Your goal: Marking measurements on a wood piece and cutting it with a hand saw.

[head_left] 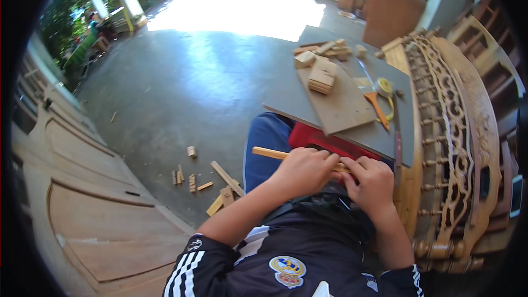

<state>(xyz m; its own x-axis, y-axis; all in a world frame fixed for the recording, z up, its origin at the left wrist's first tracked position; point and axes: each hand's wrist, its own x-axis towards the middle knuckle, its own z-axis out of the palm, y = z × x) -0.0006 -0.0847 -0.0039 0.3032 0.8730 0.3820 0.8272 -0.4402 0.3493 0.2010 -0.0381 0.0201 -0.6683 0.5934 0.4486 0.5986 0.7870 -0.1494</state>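
Note:
A slim light-wood stick [269, 153] lies across my lap, its free end pointing left. My left hand [305, 171] is closed round its middle, knuckles up. My right hand [371, 182] pinches the stick's right end between thumb and fingers, close beside the left hand. The fingers hide much of that end, and I cannot make out whether anything else is in them. Just beyond my hands, a red object [316, 142] shows under the edge of a grey tabletop [291, 99], partly covered.
On the tabletop are a flat board [349, 111], stacked wood blocks [323, 74], an orange-handled tool [377, 111] and a yellow roll [384, 85]. A carved wooden bench [440, 148] stands right, with a phone [516, 195]. Wood offcuts [225, 176] lie on the floor; a panelled door [104, 225] is left.

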